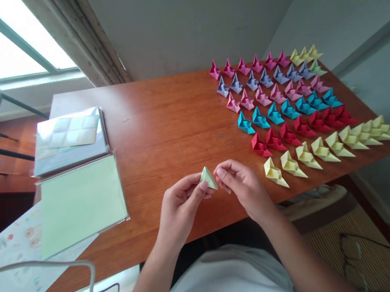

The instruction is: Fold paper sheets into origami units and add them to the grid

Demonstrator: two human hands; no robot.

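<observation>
A small light green folded paper triangle point(206, 178) is pinched between the thumb and fingers of my left hand point(184, 201), its point facing up, above the table's front part. Just right of the paper, my right hand point(246, 188) has its thumb and curled fingers drawn together. A narrow gap shows between its thumb tip and the triangle, and nothing is visible in its fingers. The lower back of the triangle is hidden by my left fingers. Nearest to my right hand on the table is a row of pale yellow folded paper boats point(321, 150).
Rows of red point(290, 134), blue point(289, 109), pink point(262, 96), purple point(266, 78) and magenta paper boats point(256, 63) fill the right side. At left lie a green paper pack point(81, 200), a second pack point(46, 159) and a printed sheet point(11, 259). A white cable point(84, 263) loops at lower left.
</observation>
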